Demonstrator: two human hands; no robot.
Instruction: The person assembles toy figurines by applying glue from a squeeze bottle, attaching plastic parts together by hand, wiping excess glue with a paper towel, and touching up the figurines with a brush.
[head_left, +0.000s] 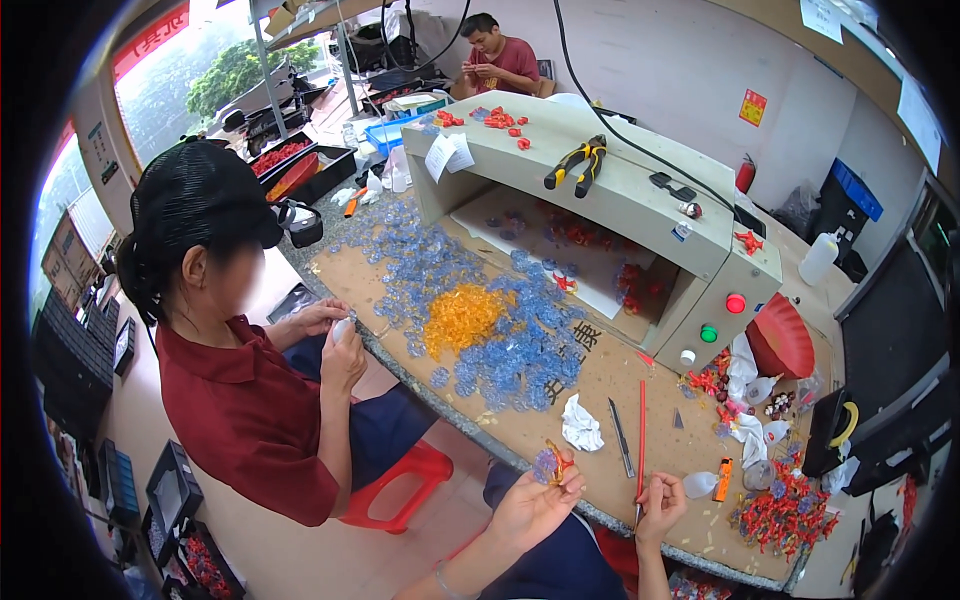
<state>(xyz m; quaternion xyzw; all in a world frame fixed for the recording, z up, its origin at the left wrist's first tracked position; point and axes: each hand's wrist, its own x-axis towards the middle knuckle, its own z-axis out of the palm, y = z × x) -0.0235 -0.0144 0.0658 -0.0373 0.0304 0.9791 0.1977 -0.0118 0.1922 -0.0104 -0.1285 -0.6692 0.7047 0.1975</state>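
Observation:
My left hand point(536, 508) pinches a small translucent ornament point(550, 464) with a blue-violet disc and red and amber parts, above the table's near edge. To its right, my right hand point(661, 505) is closed around the lower part of a thin red stick point(642, 430), which stands nearly upright in the view. What the stick's lower end is like I cannot make out. Between my hands and the piles lie a crumpled white tissue point(581, 424) and a slim dark craft knife or pen-like tool point(622, 440). An orange lighter point(723, 480) and a white squeeze bottle point(700, 485) lie beside my right hand.
Blue translucent discs point(520, 350) surround a pile of amber pieces point(465, 318). Red-and-blue pieces point(785, 515) are heaped at right. A grey machine point(690, 270) carries pliers point(577, 165). A co-worker point(250, 400) sits at left with a small white bottle; another person point(505, 62) sits behind.

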